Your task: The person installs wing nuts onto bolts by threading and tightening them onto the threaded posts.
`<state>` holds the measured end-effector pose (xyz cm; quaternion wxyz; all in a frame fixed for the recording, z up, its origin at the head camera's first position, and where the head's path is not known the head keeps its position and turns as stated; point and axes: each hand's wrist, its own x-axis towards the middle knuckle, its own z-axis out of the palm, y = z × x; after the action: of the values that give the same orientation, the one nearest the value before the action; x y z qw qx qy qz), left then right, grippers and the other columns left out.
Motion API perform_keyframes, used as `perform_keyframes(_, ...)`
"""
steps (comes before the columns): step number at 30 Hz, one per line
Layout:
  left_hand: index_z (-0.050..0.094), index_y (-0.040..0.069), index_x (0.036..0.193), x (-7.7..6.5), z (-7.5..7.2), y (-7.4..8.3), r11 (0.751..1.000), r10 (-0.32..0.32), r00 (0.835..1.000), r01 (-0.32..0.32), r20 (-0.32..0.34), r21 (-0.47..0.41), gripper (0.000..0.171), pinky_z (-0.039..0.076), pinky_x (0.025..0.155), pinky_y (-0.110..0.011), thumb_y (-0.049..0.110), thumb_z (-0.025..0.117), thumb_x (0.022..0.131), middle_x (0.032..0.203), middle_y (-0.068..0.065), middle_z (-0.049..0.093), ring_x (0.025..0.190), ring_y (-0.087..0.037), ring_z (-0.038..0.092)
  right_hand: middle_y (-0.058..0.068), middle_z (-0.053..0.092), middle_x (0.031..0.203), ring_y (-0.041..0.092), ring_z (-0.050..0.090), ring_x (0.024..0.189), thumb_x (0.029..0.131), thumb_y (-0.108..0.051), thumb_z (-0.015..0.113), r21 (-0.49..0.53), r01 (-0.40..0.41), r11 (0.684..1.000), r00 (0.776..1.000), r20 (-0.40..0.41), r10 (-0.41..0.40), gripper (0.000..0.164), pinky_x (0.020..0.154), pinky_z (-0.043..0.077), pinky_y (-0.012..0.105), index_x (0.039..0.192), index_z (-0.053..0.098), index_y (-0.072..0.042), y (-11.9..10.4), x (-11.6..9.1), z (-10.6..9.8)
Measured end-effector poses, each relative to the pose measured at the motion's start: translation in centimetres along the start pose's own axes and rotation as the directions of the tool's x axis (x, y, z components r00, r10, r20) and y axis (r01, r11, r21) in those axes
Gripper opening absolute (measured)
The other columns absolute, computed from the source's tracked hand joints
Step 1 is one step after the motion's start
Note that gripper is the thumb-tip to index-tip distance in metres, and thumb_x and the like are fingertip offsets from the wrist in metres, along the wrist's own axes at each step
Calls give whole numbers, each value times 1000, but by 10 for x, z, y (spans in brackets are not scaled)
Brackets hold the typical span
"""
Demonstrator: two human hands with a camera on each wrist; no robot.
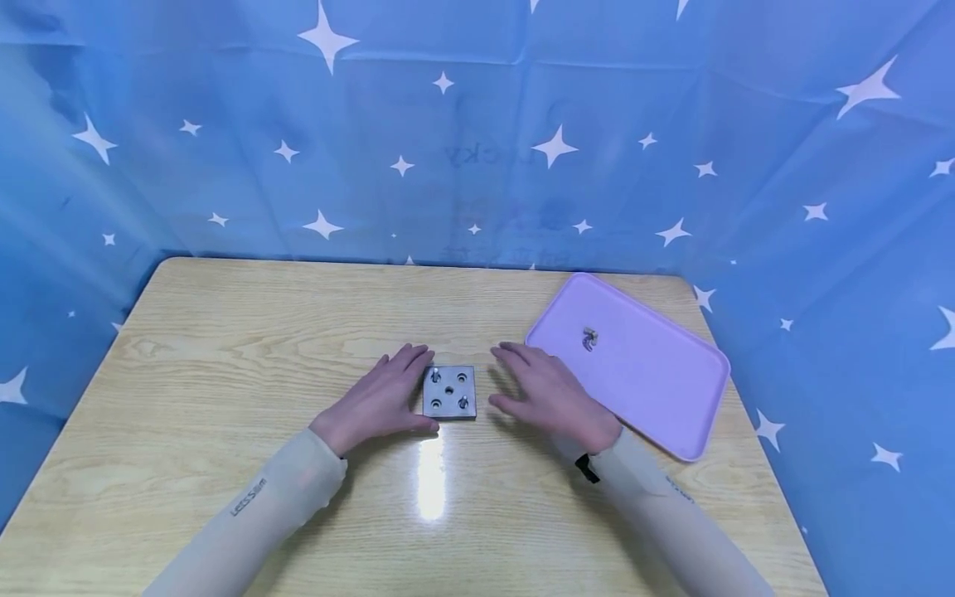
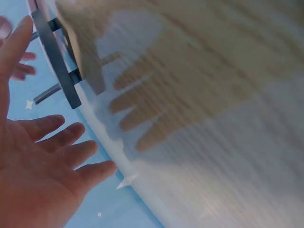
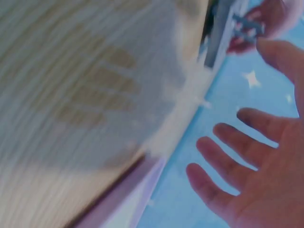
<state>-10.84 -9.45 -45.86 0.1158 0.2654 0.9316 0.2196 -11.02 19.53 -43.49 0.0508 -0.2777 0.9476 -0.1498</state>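
A square metal plate (image 1: 449, 391) with several holes lies in the middle of the wooden table in the head view. Metal pins or bolts stand in its upper left and lower right holes. Seen edge-on in the left wrist view, the plate (image 2: 57, 59) has them poking out on both sides. My left hand (image 1: 380, 398) is beside the plate's left edge, fingers extended; whether it touches the metal I cannot tell. To the right, apart from the plate, my right hand (image 1: 548, 394) hovers with spread fingers and holds nothing. Both palms (image 2: 42, 175) (image 3: 270, 175) look bare.
A purple tray (image 1: 656, 373) lies slanted on the right of the table (image 1: 246, 332), behind and beside my right forearm. Small metal pieces (image 1: 589, 338) rest in it, too small to identify. A blue curtain (image 1: 477, 99) with white stars hangs behind the table.
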Motion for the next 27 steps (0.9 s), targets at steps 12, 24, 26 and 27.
perform_keyframes(12, 41, 0, 154, 11, 7, 2, 1000, 15, 1000, -15, 16, -21, 106, 29, 113, -73, 47, 92, 73, 147, -15, 49, 132, -28, 50, 22, 67, 128, 40, 64, 116, 101, -20, 65, 77, -234, 969, 941, -232, 246, 37, 96, 52, 57, 131, 67, 1, 70, -28, -37)
perform_keyframes(24, 43, -2, 153, 9, 6, 5, 1000, -6, 999, 7, 44, -22, 102, 27, 115, -71, 43, 92, 76, 149, -19, 50, 136, -32, 50, 24, 73, 114, 40, 69, 103, 99, -5, 63, -22, -308, 951, 947, -108, 304, 23, 87, 55, 55, 119, 72, 5, 110, -23, -46)
perform_keyframes(26, 43, -3, 152, 9, 6, 6, 1000, -6, 999, 7, 45, -17, 100, 27, 115, -71, 43, 91, 77, 151, -21, 49, 139, -34, 48, 22, 74, 110, 38, 71, 100, 99, -4, 65, -29, -288, 957, 954, -100, 284, 20, 86, 56, 53, 115, 73, 4, 112, -20, -45)
perform_keyframes(27, 43, -3, 152, 9, 6, 6, 1000, -6, 999, 7, 46, -15, 100, 27, 116, -71, 43, 91, 77, 152, -22, 48, 142, -35, 45, 21, 75, 108, 38, 71, 98, 99, -5, 66, -31, -282, 959, 956, -95, 278, 19, 85, 56, 53, 114, 73, 4, 113, -19, -44)
